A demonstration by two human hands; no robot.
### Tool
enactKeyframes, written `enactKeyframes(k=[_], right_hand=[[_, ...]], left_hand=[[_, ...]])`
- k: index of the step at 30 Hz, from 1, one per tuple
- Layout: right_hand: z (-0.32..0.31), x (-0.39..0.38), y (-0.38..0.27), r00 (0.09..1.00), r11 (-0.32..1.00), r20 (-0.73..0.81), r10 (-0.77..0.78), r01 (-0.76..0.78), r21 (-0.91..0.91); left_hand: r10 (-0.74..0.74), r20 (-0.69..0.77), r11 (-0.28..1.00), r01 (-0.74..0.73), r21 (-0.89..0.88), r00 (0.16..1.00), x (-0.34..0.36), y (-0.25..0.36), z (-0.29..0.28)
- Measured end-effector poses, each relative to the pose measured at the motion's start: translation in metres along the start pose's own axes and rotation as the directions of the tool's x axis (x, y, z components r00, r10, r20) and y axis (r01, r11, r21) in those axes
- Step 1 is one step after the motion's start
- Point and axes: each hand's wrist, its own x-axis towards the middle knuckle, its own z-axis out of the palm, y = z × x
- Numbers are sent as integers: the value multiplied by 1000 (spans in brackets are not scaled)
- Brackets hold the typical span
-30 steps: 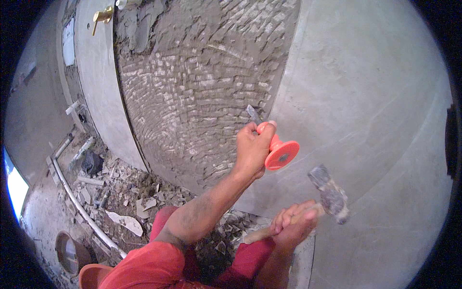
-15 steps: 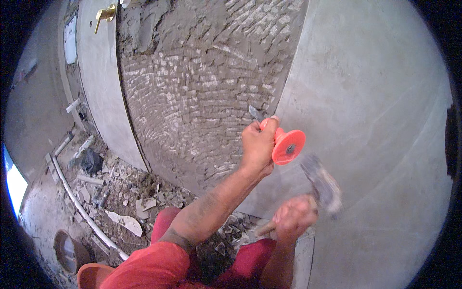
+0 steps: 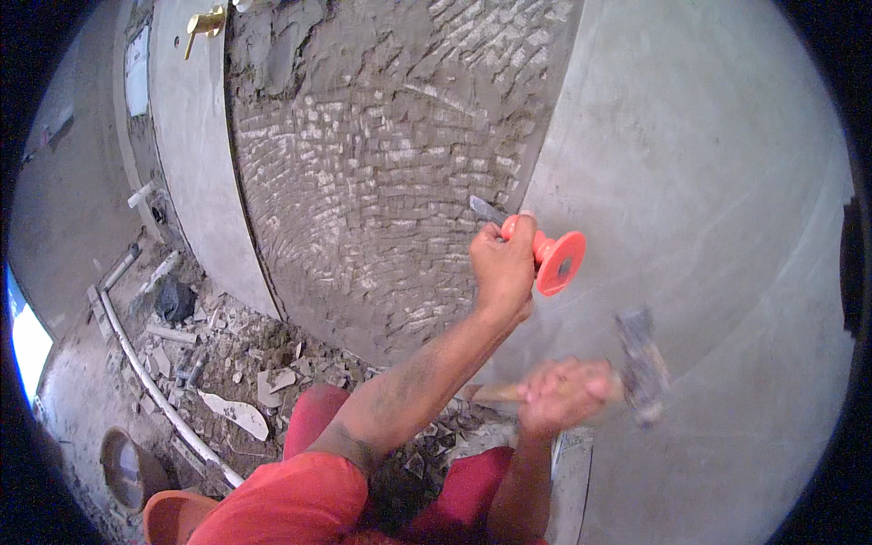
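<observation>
My left hand [image 3: 502, 266] grips a chisel [image 3: 536, 247] with an orange handle and round orange hand guard. Its steel tip [image 3: 484, 208] rests against the wall where the chipped, scored grey plaster [image 3: 381, 182] meets the smooth plaster [image 3: 708, 182]. My right hand [image 3: 561, 393] holds a wooden-handled hammer [image 3: 641, 363], blurred by motion, its steel head below and to the right of the chisel's guard. My red trousers [image 3: 318, 481] show at the lower edge.
Broken plaster rubble [image 3: 245, 363] litters the floor at the foot of the wall. A white pipe [image 3: 154, 381] lies along the floor at the left. A round opening [image 3: 127, 468] shows at lower left, and a brass fitting [image 3: 207, 22] near the top.
The hammer has swung: its head dropped lower and further right of the chisel guard, and my right hand moved with it. My left hand keeps the chisel at the same spot.
</observation>
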Motion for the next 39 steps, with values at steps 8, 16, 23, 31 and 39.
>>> enactKeyframes(k=[8,16,23,31,39], right_hand=[[2,-5,8,926,872,157,345,-253,-420],[-7,-33,-11,977,994,211,35,-13,-104],[-21,-26,11,968,959,222,-116,51,279],[-26,-31,34,975,981,176,135,-105,-165],[2,-15,15,968,925,181,172,-95,-367]], left_hand=[[-29,-130,998,35,49,991,17,19,-43],[-123,127,976,97,193,984,-5,33,-50],[-188,136,969,161,190,973,0,43,-49],[-145,139,989,145,9,980,5,37,-43],[-85,48,994,88,-68,995,9,27,-31]])
